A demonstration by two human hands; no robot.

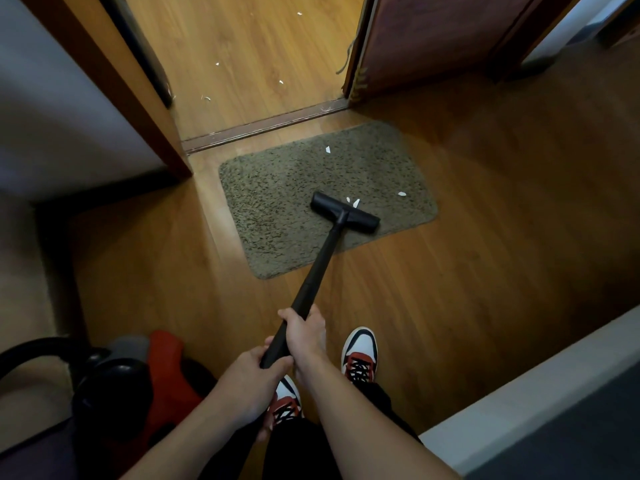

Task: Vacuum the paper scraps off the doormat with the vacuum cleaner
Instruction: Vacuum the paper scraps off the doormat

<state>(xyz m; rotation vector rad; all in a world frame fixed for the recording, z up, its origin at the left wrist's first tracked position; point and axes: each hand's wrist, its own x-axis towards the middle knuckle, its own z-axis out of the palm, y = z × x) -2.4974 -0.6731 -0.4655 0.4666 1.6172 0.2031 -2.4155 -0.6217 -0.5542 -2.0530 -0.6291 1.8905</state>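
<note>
Both hands are gripping the black wand [320, 268]. The right hand [306, 332] is wrapping it further forward; the left hand [251, 374] is closing round its near end, just behind the right. The wand is running forward and slightly right from the hands to the floor head [344, 211], which is sitting on the doormat [273, 195].

Paper scraps on the mat:
- a pair [355, 202] is lying just past the head's far edge, nearly touching it
- one [402, 194] is lying further right of the head
- one [327, 149] is lying well ahead, near the mat's far edge

Stray scraps [217, 64] are lying beyond the threshold, off the mat.

The vacuum body [162, 362], red and black, is sitting down-left of the left hand.

Risks, as I am judging them:
- A fast or flat push could be shoving the close pair ahead instead of lifting them.
- The shaggy pile could be catching the head, bunching or sliding the mat on the smooth wood floor [450, 271].
- The far scrap could be getting flicked off the edge.
</note>
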